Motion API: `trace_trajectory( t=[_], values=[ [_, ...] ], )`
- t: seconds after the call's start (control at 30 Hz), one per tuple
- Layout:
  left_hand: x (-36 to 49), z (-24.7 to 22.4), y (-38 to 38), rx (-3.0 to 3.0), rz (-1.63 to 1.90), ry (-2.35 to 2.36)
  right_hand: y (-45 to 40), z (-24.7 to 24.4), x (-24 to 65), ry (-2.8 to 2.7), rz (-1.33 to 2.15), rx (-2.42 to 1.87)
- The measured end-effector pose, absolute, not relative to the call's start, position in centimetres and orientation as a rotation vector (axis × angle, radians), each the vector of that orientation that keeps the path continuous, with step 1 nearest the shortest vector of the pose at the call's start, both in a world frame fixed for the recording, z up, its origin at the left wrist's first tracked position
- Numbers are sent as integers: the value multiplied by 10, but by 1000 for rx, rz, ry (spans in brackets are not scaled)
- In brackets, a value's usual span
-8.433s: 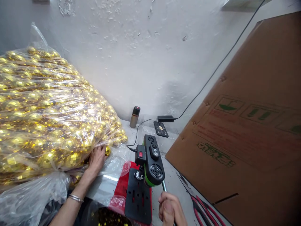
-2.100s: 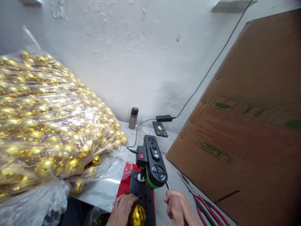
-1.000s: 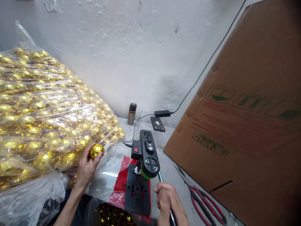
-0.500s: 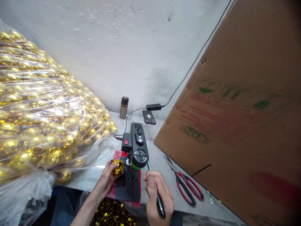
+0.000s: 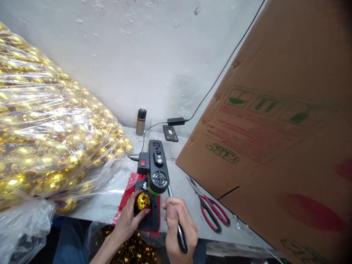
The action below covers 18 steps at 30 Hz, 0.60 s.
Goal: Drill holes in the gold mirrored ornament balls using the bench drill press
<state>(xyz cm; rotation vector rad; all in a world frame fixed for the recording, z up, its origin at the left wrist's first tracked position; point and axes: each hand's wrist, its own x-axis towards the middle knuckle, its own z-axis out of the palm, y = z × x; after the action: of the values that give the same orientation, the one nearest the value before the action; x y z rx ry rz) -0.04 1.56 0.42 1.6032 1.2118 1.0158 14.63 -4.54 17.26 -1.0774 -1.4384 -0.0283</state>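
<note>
A shiny gold faceted ball [image 5: 143, 201] is held between the thumb and fingers of my left hand [image 5: 131, 216], over the black base plate [image 5: 150, 223] of a small machine. The machine's black head [image 5: 158, 167], with round vents and a green lower rim, stands just behind and to the right of the ball. My right hand [image 5: 180, 229] is wrapped round the black grip of a metal lever [image 5: 182, 234] at the machine's right side. Red sheet [image 5: 125, 198] lies under the base.
Clear bags of gold balls [image 5: 63, 128] fill the left. A large cardboard box [image 5: 261, 128] leans at the right, with red-black scissors [image 5: 213, 212] beside it. A bottle [image 5: 140, 123], black adapter [image 5: 176, 121] and dark flat card [image 5: 170, 133] stand or lie behind.
My left hand has moved the gold ball closer in over the base plate, beneath the head's edge. My right hand keeps its hold on the lever. The whole view has shifted slightly.
</note>
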Motion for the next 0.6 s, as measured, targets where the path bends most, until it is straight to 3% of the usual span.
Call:
trace_trajectory(
  t=[0.6],
  values=[
    [18, 28, 24, 1896, 940, 1167, -47, 163, 147, -1450, -44, -1064]
  ],
)
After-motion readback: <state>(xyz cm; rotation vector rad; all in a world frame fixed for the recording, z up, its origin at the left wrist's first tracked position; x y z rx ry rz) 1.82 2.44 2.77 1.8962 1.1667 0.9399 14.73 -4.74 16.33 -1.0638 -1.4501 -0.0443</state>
